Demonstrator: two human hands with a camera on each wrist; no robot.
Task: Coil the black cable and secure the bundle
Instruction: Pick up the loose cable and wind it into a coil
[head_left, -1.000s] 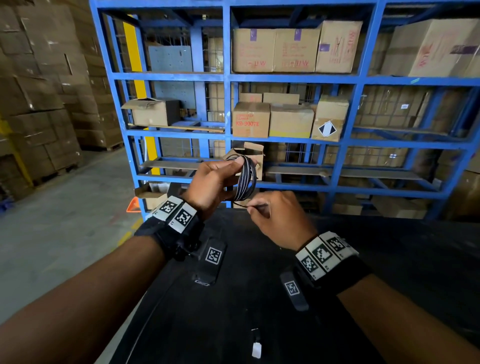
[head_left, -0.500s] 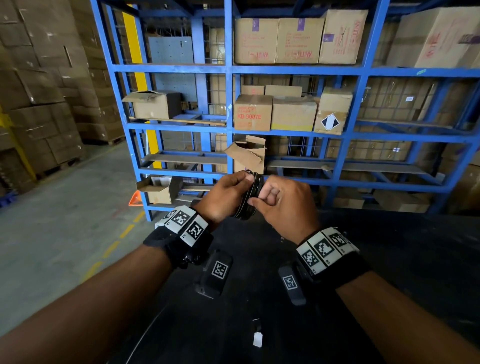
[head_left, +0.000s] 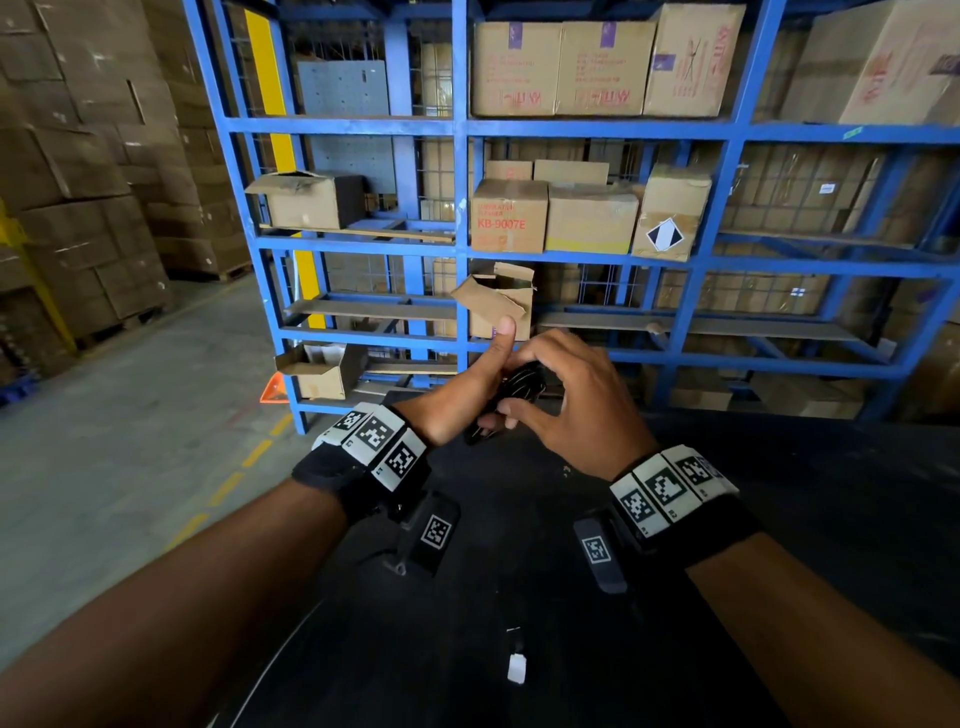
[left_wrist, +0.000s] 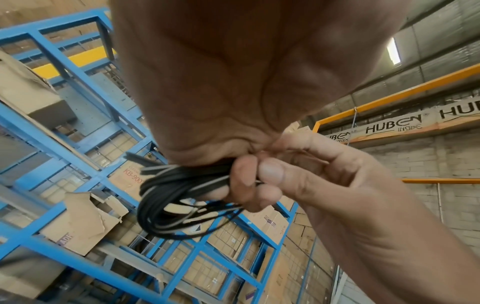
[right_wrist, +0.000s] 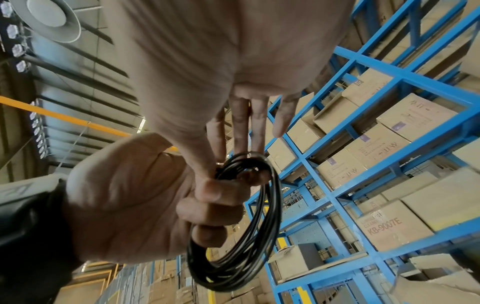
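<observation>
The black cable (head_left: 521, 383) is wound into a small coil, held between both hands above the table's far edge. My left hand (head_left: 452, 400) grips the coil (right_wrist: 233, 236) with curled fingers (right_wrist: 213, 207), and its thumb points up. My right hand (head_left: 569, 395) is against the coil's near side. Its thumb and forefinger (left_wrist: 270, 171) pinch the cable at the top of the bundle (left_wrist: 176, 201), while its other fingers (right_wrist: 255, 125) stretch out straight. The cable's loose end is hidden between the fingers.
A black tabletop (head_left: 779, 519) lies below my arms, with a small white tag (head_left: 517, 667) on it near me. A blue steel rack (head_left: 460, 249) with cardboard boxes (head_left: 509, 215) stands just beyond. Concrete floor (head_left: 130, 441) lies to the left.
The coil came down from upright in front of the rack to lower between the hands. My right hand moved from below the coil up against it. The left thumb lifted.
</observation>
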